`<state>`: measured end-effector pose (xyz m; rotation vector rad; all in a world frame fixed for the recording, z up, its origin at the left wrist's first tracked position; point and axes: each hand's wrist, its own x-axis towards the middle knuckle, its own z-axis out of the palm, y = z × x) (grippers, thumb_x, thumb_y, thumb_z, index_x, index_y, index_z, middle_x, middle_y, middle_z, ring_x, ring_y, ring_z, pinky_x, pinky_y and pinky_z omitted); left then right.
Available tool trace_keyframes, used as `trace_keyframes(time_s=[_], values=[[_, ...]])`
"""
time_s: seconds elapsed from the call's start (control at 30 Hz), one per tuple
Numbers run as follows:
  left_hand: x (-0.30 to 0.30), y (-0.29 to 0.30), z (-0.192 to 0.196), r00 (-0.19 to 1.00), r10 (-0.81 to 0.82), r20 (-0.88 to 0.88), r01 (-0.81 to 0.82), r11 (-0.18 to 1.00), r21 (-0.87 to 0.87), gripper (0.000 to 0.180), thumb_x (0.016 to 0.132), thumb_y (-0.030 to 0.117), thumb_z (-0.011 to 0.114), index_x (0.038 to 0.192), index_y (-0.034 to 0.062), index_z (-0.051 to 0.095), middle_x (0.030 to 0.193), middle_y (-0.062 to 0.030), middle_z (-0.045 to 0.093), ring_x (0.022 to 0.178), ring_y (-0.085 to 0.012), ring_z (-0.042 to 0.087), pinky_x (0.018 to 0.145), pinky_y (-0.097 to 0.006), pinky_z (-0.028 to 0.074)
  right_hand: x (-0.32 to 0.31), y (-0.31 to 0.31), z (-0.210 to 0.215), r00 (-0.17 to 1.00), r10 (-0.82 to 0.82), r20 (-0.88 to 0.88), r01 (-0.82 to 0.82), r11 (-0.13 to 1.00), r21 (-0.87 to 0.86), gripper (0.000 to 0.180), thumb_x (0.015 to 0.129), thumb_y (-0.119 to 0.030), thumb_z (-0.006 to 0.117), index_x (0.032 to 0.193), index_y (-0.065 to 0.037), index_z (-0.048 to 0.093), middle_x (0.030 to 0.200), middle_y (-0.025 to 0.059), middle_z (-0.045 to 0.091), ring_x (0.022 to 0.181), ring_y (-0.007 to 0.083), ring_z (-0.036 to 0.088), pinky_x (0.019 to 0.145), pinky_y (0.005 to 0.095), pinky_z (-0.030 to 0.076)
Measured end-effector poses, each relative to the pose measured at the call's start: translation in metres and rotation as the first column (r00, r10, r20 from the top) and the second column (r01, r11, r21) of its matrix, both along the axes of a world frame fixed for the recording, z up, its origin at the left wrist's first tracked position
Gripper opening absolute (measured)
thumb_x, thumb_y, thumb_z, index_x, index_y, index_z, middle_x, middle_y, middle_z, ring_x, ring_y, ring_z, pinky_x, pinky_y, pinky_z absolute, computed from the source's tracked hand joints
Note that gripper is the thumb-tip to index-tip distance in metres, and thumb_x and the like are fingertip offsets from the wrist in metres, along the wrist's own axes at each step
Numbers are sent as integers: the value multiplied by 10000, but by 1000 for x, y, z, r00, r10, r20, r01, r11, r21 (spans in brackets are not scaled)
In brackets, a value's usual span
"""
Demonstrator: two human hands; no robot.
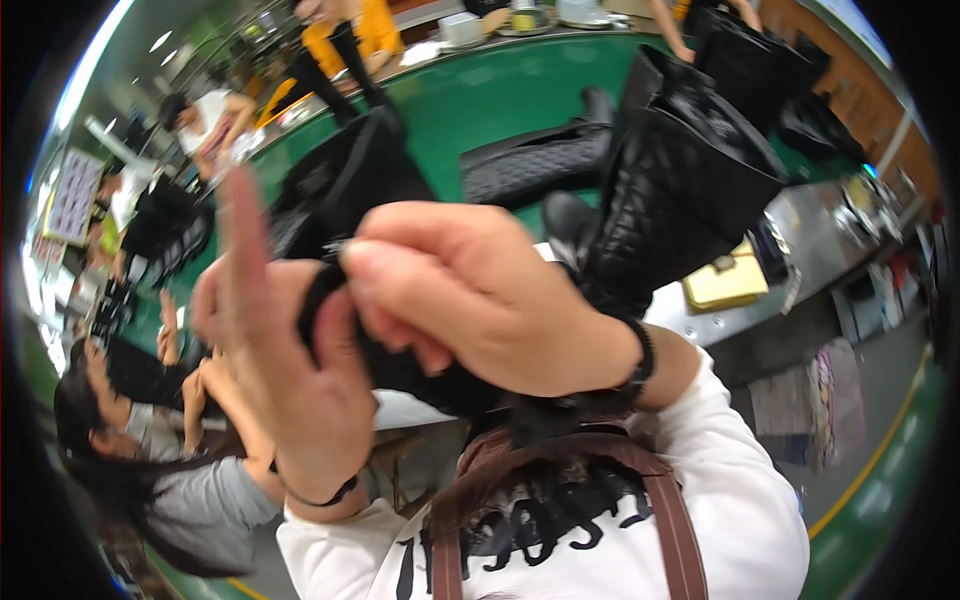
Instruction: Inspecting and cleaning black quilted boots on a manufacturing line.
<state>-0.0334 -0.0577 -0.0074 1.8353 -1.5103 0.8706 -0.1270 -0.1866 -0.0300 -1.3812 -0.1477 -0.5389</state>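
Observation:
Close to the camera, my left hand (295,350) pinches a black strap (318,295) between thumb and curled fingers, while its index finger points up, blurred. My right hand (490,305) is closed in a pinch beside it, at a small silvery piece (336,247) by the strap's upper end; I cannot make out exactly what its fingertips grip. Behind and below both hands is a black boot (375,160), largely hidden by them. Right of my hands stands a tall black quilted boot (665,190), leaning. Another quilted boot (540,162) lies on its side beyond.
A green work table (450,95) stretches ahead. On the metal edge (725,322) at right sits a yellow box-like thing (727,280). More black boots (750,65) stand at far right. A seated co-worker (190,480) is close on my left; others work across the table.

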Motion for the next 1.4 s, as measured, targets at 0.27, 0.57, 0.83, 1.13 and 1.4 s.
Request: trace_keyframes(time_s=[0.27, 0.57, 0.83, 1.13, 1.4], values=[[18, 11, -18, 950, 284, 131, -260, 950, -174, 532, 879, 71, 609, 1363, -37, 417, 1213, -93, 607, 857, -218, 544, 929, -331, 335, -82, -21, 6, 419, -542, 728, 873, 19, -488, 335, 923, -377, 531, 964, -63, 640, 1077, 113, 570, 942, 218, 562, 871, 368, 396], [-22, 20, -33, 898, -435, 62, 438, 876, -203, 326, 814, -27, 571, 1124, -113, 520, 1032, -201, 590, 951, -299, 582, 866, -406, 464, -136, -60, 7, 680, -452, 576, 649, 7, -761, 501, 653, -595, 741, 791, -123, 646, 1325, 258, 444, 1265, 446, 396, 1081, 536, 249], [-45, -92, -124, 622, -389, -680, 433, 894, -115, 662, 822, 188, 699, 1369, 17, 368, 1149, -205, 523, 1024, -353, 547, 857, -422, 452, -134, -37, -58, 249, -563, 788, 967, 191, -169, 313, 433, -277, 875, 622, -250, 627, 1232, 272, 447, 1224, 527, 400, 941, 600, 479], [-29, -125, -149, 272, -375, -886, 403, 881, -249, 208, 946, 159, 531, 1020, -30, 570, 791, -149, 629, 693, -219, 588, 644, -346, 486, -158, -40, -48, 703, -286, 651, 696, 460, -551, 200, 675, -45, 666, 758, -217, 605, 1406, 267, 327, 1239, 490, 428, 1067, 533, 396], [-26, -70, -173, 794, -196, -576, 293, 953, 79, 759, 746, 150, 765, 1375, 33, 356, 1245, -182, 507, 1154, -329, 510, 980, -434, 428, -120, -65, -42, 420, -729, 540, 892, 223, -393, 862, 715, 89, 733, 1412, -88, 260, 1310, 287, 466, 1133, 309, 563, 939, 391, 504]])
